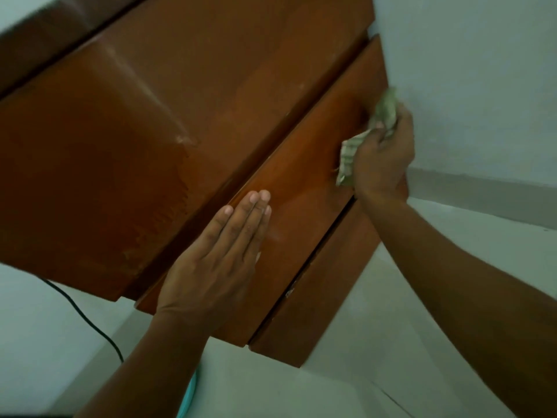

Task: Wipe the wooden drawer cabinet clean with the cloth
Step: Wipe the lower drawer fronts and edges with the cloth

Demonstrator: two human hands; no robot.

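Observation:
The wooden drawer cabinet [168,122] fills the upper left, glossy red-brown, seen from above at a slant. Its top shows pale streaks and smears. The upper drawer front [304,182] runs diagonally below the top, with a second drawer front [325,285] beneath it. My right hand [381,158] is shut on a crumpled green-and-white cloth [349,158], pressed against the right end of the upper drawer front near the wall. My left hand [220,260] lies flat, fingers together, on the left part of the same drawer front.
A pale wall [482,70] stands right behind the cabinet's right side, with a grey skirting board [482,191] along the light floor [422,297]. A black cable [87,315] runs over the floor at the lower left.

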